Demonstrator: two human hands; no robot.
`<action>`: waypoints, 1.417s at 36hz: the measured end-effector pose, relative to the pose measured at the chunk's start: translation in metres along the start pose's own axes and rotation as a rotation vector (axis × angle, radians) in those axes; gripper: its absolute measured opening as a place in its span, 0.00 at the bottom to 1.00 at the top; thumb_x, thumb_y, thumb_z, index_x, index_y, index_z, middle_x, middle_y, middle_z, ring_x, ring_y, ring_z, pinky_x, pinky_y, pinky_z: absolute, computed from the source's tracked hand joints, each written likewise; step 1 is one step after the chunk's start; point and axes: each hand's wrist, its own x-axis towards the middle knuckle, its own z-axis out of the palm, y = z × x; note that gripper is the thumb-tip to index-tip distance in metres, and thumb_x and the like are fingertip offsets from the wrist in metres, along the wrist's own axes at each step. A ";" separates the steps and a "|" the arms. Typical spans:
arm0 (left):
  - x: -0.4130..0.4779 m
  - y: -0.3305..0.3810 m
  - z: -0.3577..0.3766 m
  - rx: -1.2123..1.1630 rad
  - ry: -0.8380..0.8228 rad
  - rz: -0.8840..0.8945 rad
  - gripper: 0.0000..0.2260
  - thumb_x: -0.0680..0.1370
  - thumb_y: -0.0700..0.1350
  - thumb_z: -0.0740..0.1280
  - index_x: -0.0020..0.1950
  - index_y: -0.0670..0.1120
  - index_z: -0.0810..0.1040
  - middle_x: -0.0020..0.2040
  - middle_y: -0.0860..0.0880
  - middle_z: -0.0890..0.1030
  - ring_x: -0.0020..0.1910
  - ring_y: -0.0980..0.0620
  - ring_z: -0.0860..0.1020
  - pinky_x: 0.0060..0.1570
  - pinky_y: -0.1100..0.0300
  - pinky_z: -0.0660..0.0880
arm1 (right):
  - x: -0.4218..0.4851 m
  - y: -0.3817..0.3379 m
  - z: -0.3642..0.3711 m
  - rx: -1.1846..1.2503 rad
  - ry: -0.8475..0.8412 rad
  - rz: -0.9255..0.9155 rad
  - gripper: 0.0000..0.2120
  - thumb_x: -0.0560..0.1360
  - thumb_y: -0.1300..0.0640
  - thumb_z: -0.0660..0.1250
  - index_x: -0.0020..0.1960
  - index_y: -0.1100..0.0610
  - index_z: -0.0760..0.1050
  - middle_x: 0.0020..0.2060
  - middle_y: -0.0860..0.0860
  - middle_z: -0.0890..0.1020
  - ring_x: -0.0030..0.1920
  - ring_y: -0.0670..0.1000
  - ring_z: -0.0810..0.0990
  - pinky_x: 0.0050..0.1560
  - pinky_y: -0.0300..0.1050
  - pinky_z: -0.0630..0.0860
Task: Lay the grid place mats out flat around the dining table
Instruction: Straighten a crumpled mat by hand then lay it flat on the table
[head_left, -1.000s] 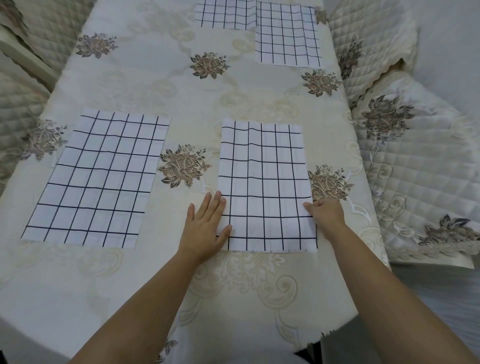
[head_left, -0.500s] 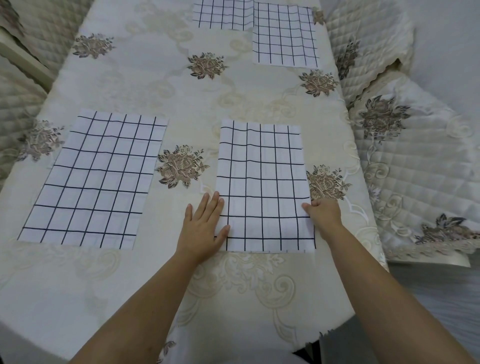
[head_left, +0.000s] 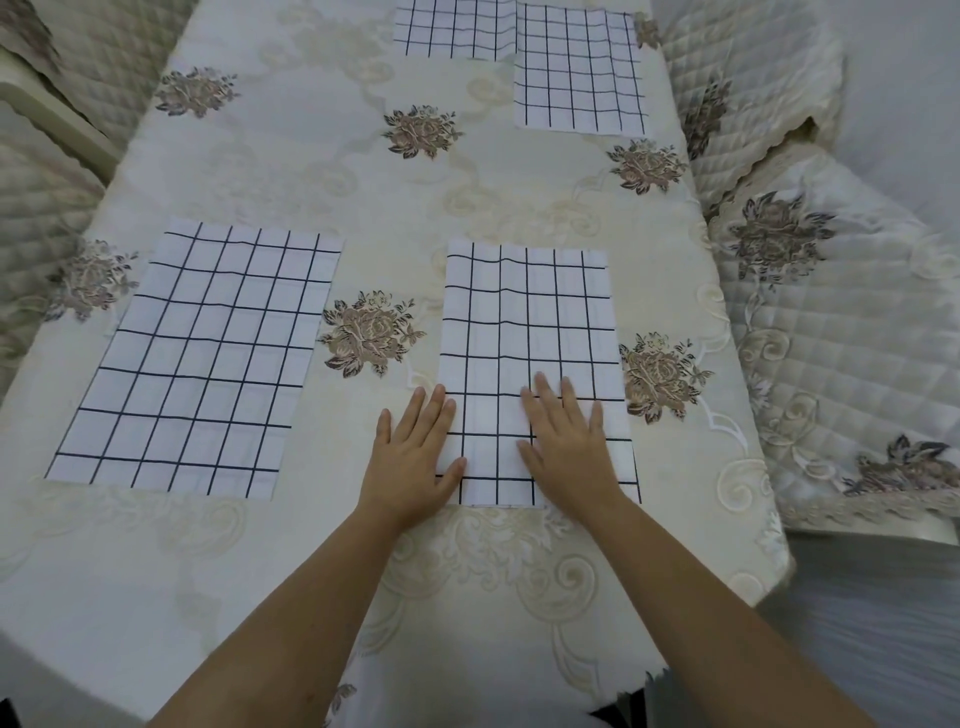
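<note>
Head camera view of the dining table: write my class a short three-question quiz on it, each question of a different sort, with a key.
1. True or false: the right hand lies flat, fingers straight, on the near right mat.
2. How many grid mats lie on the table? A two, B four, C six.
3. Fill in: the left hand rests at the near right mat's ____ edge.
Key: 1 true. 2 B: near left mat, near right mat, far left mat, far right mat. 3 left.
</note>
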 end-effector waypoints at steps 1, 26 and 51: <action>0.000 0.000 0.000 0.007 0.004 0.003 0.32 0.75 0.60 0.48 0.76 0.47 0.53 0.77 0.51 0.50 0.75 0.53 0.44 0.70 0.45 0.46 | -0.002 -0.001 0.003 -0.011 -0.031 -0.022 0.27 0.74 0.46 0.53 0.70 0.57 0.65 0.69 0.55 0.70 0.68 0.60 0.70 0.58 0.67 0.70; 0.003 0.005 -0.005 0.065 0.029 -0.009 0.24 0.76 0.49 0.52 0.72 0.44 0.65 0.73 0.47 0.65 0.73 0.49 0.58 0.64 0.39 0.64 | 0.099 -0.038 0.009 0.067 -0.160 -0.386 0.38 0.75 0.37 0.30 0.75 0.55 0.55 0.75 0.50 0.57 0.75 0.55 0.54 0.71 0.63 0.51; 0.003 0.002 0.003 0.073 0.067 -0.048 0.26 0.77 0.51 0.52 0.75 0.47 0.59 0.76 0.50 0.58 0.75 0.50 0.56 0.67 0.45 0.57 | 0.241 -0.013 -0.008 -0.056 -0.096 -0.242 0.29 0.80 0.42 0.43 0.77 0.51 0.39 0.76 0.44 0.41 0.76 0.54 0.38 0.71 0.66 0.40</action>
